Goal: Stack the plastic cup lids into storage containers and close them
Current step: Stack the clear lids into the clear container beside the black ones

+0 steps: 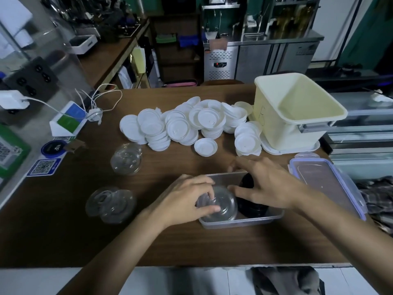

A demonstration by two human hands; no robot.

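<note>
Above the table [191,241], left hand [187,199] grips clear lids [223,208]; right hand [265,186] splayed.

No word can be read clearly. A blue-framed QR sticker [44,167] lies on the desk [191,241] at the left edge. A second QR code shows on the green sign [8,149] farther left, and a third, smaller one [63,138] below the white stand card [69,119], whose blue and green print is too small to read. The round dark sticker [53,148] bears white characters, blurred. The cream bin [276,124] carries a handwritten mark [263,112], perhaps a 5.
</note>
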